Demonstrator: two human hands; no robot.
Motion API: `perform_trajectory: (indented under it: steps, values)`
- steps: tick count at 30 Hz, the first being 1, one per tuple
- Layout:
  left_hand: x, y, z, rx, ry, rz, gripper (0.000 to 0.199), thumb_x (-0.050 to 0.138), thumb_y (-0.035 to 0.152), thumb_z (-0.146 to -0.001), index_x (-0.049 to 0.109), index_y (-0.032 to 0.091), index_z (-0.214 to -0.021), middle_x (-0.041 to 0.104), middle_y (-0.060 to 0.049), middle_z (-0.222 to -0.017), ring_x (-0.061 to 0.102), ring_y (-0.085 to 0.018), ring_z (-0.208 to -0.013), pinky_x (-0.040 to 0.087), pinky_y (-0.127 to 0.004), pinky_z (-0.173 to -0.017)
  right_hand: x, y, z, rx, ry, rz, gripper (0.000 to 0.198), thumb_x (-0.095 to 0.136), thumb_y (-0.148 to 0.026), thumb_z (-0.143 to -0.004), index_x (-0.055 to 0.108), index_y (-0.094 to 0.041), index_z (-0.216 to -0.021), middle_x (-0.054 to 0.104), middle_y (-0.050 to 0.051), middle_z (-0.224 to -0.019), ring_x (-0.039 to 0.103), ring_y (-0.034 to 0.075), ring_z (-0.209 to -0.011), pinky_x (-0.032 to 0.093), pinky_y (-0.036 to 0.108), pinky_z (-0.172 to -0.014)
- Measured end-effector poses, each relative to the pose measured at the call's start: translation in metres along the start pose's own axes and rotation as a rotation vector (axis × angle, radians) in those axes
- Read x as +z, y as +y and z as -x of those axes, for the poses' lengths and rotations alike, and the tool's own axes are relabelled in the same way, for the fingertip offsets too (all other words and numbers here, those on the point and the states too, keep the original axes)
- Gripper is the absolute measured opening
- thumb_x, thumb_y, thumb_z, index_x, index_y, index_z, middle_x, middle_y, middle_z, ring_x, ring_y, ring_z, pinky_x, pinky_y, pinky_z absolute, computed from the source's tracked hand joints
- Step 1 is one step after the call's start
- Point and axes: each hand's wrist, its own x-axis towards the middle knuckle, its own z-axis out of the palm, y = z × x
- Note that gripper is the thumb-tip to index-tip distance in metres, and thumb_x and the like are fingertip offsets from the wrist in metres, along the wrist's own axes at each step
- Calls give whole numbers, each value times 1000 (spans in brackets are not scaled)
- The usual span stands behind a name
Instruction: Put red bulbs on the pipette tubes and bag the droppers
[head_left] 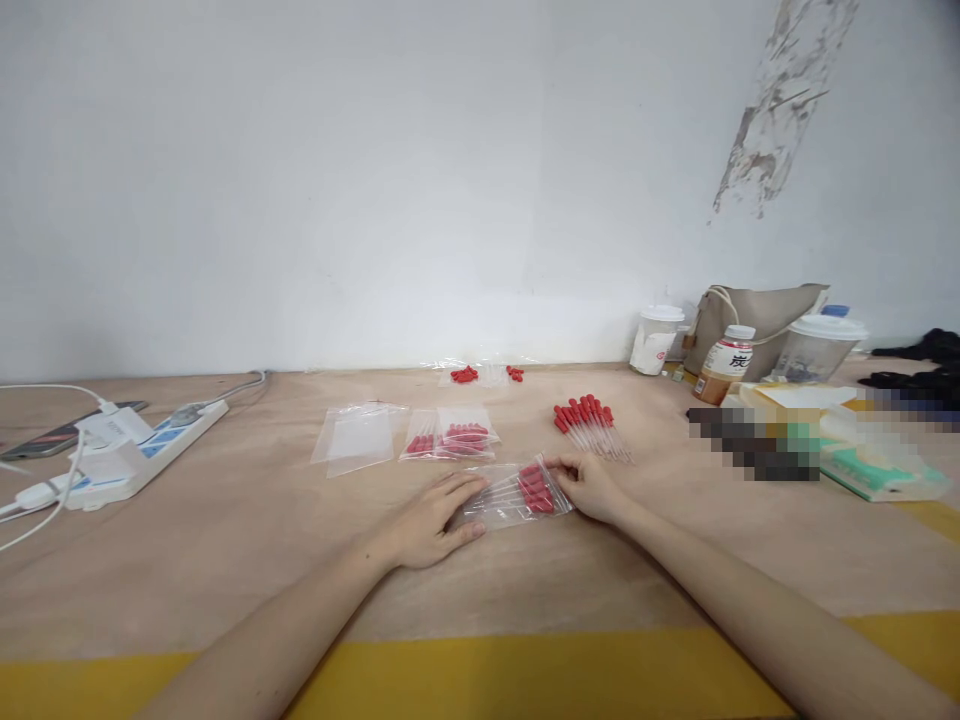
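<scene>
A clear zip bag [499,512] lies flat on the table in front of me, holding several droppers [534,488] with red bulbs, their bulbs toward the zip end at right. My left hand [436,520] rests at the bag's left end, fingers stretched out and thumb apart. At the right end, my right hand [589,485] is closed, with thumb and forefinger pinching the bag's edge by the zip. Just beyond it, loose red-bulbed droppers [589,420] lie fanned in a pile. Filled bags [450,437] of droppers and flat bags [360,438] without droppers lie farther back.
More bagged red bulbs [464,374] lie by the wall. On the left are a power strip [150,455] with white cables and a phone [60,435]. A lidded cup [657,340], a drink bottle [724,368], a grey bag [765,315] and a tissue pack [874,470] stand at right.
</scene>
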Motion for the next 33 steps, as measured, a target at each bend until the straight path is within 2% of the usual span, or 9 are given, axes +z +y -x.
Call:
perform_trajectory:
  steps: [4,7,9,12,16,22,29,31,33]
  values:
    - [0,1,0,7,4,16,47,40,42,-86,34,24,-129,38,-5,-132,31,-21,-123,27,-38,-102,-5,-3,-1,-46,-37,-51,24,47,-20,-73,66,-17,-87,67,5,-91,60,16,-79,47,30,-73]
    - [0,0,-1,-1,5,26,47,40,43,-85,36,25,-128,37,-5,-133,31,-22,-123,27,-38,-102,-10,-5,-2,134,34,-154,25,47,-31,-77,61,-15,-89,65,4,-79,58,12,-60,46,22,-51]
    - [0,0,-1,0,3,29,47,40,43,-85,36,25,-128,37,-5,-133,31,-21,-123,27,-38,-102,-11,-8,-2,270,65,-216,32,47,-40,-77,57,-15,-95,63,2,-71,49,7,-44,36,18,-36]
    - [0,-2,-1,14,-2,33,47,40,43,-86,35,25,-129,38,-5,-133,31,-20,-123,26,-39,-102,-9,-14,-2,363,16,-290,40,58,-44,-70,56,-15,-97,61,0,-64,44,6,-38,30,17,-33]
    - [2,-2,-1,35,8,19,46,40,42,-86,35,26,-129,33,-4,-136,22,-21,-128,21,-41,-105,-6,-24,-1,344,-158,-403,32,69,-38,-59,62,-13,-80,63,1,-61,54,10,-49,38,18,-42]
    - [5,-2,-1,-9,117,-82,43,43,44,-84,44,23,-122,25,-5,-139,13,-26,-130,20,-44,-104,-23,-21,1,557,-212,-335,21,61,-29,-65,52,-15,-51,39,-8,-27,27,3,-24,16,15,-27]
    - [-15,-34,-2,-326,582,-257,32,44,40,-82,55,23,-107,46,-6,-122,38,-25,-116,28,-41,-99,-63,-12,-1,558,125,-496,16,54,-16,-70,52,-14,-54,48,-3,-37,39,4,-30,30,14,-29]
    - [-26,-52,2,-477,642,-329,34,43,43,-81,58,21,-102,49,-7,-119,41,-24,-114,29,-37,-98,-63,-16,-3,562,207,-581,15,52,-14,-71,52,-14,-56,53,-1,-44,46,5,-34,36,13,-32]
    - [-34,-69,8,-637,601,-422,38,41,42,-80,55,20,-107,47,-8,-123,37,-24,-118,26,-37,-100,-54,-22,-7,589,220,-683,12,51,-10,-72,53,-14,-61,59,3,-54,53,7,-43,45,14,-39]
